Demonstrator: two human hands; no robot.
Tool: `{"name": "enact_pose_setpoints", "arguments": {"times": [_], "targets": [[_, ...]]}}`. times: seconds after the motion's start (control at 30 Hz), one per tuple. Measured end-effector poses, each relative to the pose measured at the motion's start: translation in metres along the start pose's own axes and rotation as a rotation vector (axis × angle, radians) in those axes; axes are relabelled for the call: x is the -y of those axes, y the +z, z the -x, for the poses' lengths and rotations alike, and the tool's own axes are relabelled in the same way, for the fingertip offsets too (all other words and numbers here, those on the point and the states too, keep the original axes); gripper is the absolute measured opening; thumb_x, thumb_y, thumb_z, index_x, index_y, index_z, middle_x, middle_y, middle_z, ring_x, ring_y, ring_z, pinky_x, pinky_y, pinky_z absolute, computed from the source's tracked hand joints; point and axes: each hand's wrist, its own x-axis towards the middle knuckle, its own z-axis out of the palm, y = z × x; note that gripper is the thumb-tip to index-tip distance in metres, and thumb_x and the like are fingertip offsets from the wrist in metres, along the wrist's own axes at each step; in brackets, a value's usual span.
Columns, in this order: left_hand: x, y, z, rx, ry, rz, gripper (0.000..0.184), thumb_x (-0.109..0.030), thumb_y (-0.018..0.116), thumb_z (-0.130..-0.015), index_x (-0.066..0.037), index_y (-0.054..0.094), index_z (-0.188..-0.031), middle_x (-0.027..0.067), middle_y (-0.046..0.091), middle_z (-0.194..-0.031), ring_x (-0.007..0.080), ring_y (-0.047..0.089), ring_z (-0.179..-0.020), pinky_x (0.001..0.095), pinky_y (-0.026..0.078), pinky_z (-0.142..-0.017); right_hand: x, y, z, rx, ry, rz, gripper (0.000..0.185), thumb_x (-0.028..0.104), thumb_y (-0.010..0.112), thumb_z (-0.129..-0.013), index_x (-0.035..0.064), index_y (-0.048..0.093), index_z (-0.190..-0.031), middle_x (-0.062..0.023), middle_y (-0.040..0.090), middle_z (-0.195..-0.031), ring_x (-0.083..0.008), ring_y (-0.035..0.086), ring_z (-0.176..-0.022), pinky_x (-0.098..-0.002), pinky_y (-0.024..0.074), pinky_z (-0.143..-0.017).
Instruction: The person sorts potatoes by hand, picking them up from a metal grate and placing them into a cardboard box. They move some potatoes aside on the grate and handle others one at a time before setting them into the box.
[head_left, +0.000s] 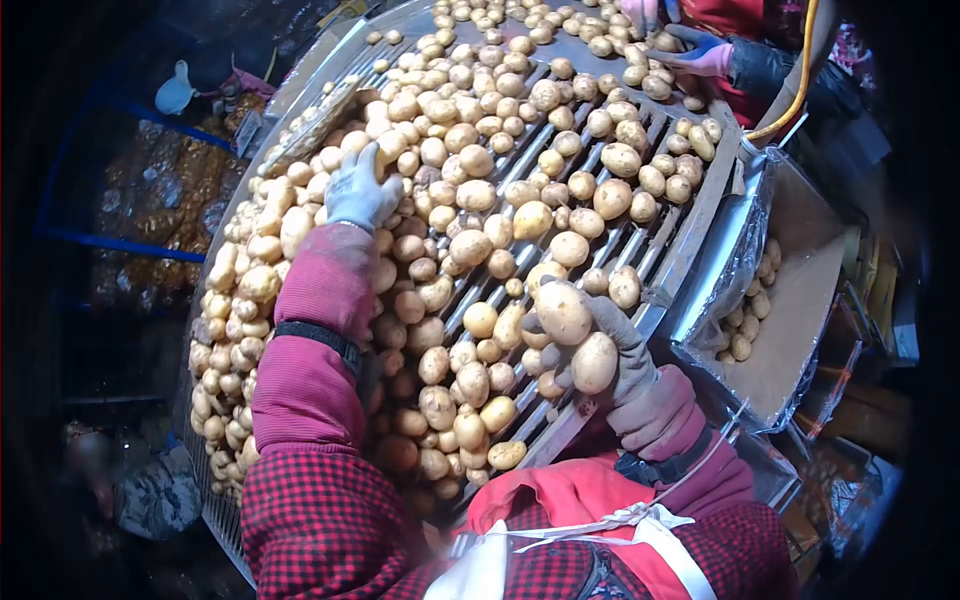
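Note:
Potatoes (470, 250) of mixed sizes cover a slatted metal sorting table (520, 170) in front of me. My left hand (363, 190), in a light grey-blue glove, lies on the heap at the left with thumb and fingers apart; its fingertips are partly hidden among the potatoes. At the near right side of the table, my right hand (620, 345) wears a dirty grey glove. Its fingers are curled round two potatoes, a larger one (564, 312) above and a paler one (595, 362) below.
A lined cardboard box (800, 310) with potatoes inside stands beyond the table's right edge. At the top right, another person's gloved hand (700, 55) is over the potatoes near a yellow hose (803, 75). Bagged goods (165, 190) sit behind blue bars at the left.

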Motion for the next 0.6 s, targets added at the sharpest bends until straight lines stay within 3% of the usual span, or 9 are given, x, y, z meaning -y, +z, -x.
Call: {"name": "enact_pose_setpoints", "arguments": {"times": [0.1,0.23,0.3,0.33,0.4,0.43,0.5,0.53,0.6], "targets": [[0.000,-0.001,0.001,0.070,-0.061,0.014,0.079,-0.047,0.078,-0.086,-0.021,0.050,-0.155,0.0207,0.059,-0.145,0.0389,0.057,-0.136,0.0477,0.045,-0.114,-0.002,-0.007,0.001,0.028,-0.019,-0.008,0.068,0.046,0.064,-0.105,0.0105,0.042,-0.158,-0.0230,0.063,-0.138,-0.0295,0.076,-0.094,-0.0394,0.0670,-0.067],[-0.007,-0.028,0.006,0.213,-0.151,0.102,0.064,-0.043,0.078,-0.087,-0.022,0.061,-0.145,0.0198,0.067,-0.135,0.0335,0.066,-0.124,0.0436,0.051,-0.108,-0.004,-0.017,0.000,0.075,0.001,-0.033,0.075,0.050,0.063,-0.104,0.0068,0.039,-0.160,-0.0242,0.062,-0.138,-0.0319,0.075,-0.101,-0.0453,0.0677,-0.077],[-0.018,-0.043,0.027,0.350,-0.120,0.331,0.055,-0.037,0.077,-0.089,-0.019,0.065,-0.139,0.0170,0.073,-0.125,0.0293,0.070,-0.115,0.0402,0.054,-0.101,-0.002,-0.010,0.003,0.075,-0.015,0.010,0.076,0.051,0.064,-0.103,0.0047,0.040,-0.158,-0.0248,0.063,-0.136,-0.0338,0.073,-0.107,-0.0484,0.0667,-0.082],[-0.029,-0.051,0.041,0.329,-0.078,0.453,0.055,-0.035,0.075,-0.094,-0.017,0.061,-0.144,0.0140,0.077,-0.104,0.0231,0.076,-0.088,0.0386,0.059,-0.085,-0.001,-0.006,0.003,0.019,-0.060,0.026,0.075,0.052,0.063,-0.103,0.0040,0.042,-0.157,-0.0247,0.063,-0.136,-0.0349,0.072,-0.108,-0.0491,0.0663,-0.082],[-0.057,-0.054,0.075,0.373,-0.096,1.009,0.054,-0.029,0.076,-0.096,-0.013,0.060,-0.144,0.0069,0.072,-0.095,0.0159,0.068,-0.076,0.0353,0.059,-0.074,-0.001,-0.003,-0.001,0.014,-0.142,0.069,0.075,0.057,0.060,-0.103,0.0025,0.047,-0.152,-0.0244,0.063,-0.135,-0.0390,0.069,-0.114,-0.0525,0.0646,-0.086],[-0.063,-0.050,0.089,0.384,0.045,1.011,0.057,-0.027,0.078,-0.094,-0.010,0.059,-0.145,0.0071,0.070,-0.097,0.0187,0.069,-0.082,0.0361,0.058,-0.078,-0.001,0.002,-0.004,-0.032,-0.176,0.050,0.076,0.060,0.057,-0.103,0.0030,0.048,-0.152,-0.0242,0.061,-0.138,-0.0416,0.066,-0.118,-0.0574,0.0620,-0.093],[-0.092,-0.060,0.125,0.248,0.460,0.834,0.059,-0.029,0.078,-0.092,-0.011,0.058,-0.146,0.0177,0.068,-0.122,0.0314,0.069,-0.107,0.0412,0.057,-0.092,0.002,0.010,-0.006,-0.021,-0.213,0.007,0.078,0.063,0.054,-0.103,0.0037,0.046,-0.153,-0.0240,0.059,-0.143,-0.0418,0.063,-0.126,-0.0611,0.0588,-0.098],[-0.102,-0.075,0.134,0.470,0.536,0.846,0.064,-0.029,0.077,-0.096,-0.010,0.053,-0.152,0.0170,0.063,-0.132,0.0296,0.062,-0.123,0.0418,0.048,-0.110,0.001,0.020,-0.004,-0.079,-0.245,0.095,0.078,0.065,0.047,-0.104,0.0049,0.046,-0.154,-0.0234,0.057,-0.147,-0.0393,0.060,-0.132,-0.0604,0.0565,-0.102],[-0.115,-0.076,0.137,0.411,0.733,0.929,0.064,-0.030,0.076,-0.096,-0.009,0.054,-0.152,0.0193,0.062,-0.139,0.0329,0.061,-0.130,0.0434,0.047,-0.112,0.003,0.020,-0.005,-0.165,-0.265,0.013,0.079,0.068,0.042,-0.105,0.0070,0.046,-0.155,-0.0202,0.057,-0.147,-0.0375,0.060,-0.133,-0.0561,0.0542,-0.108]]}}
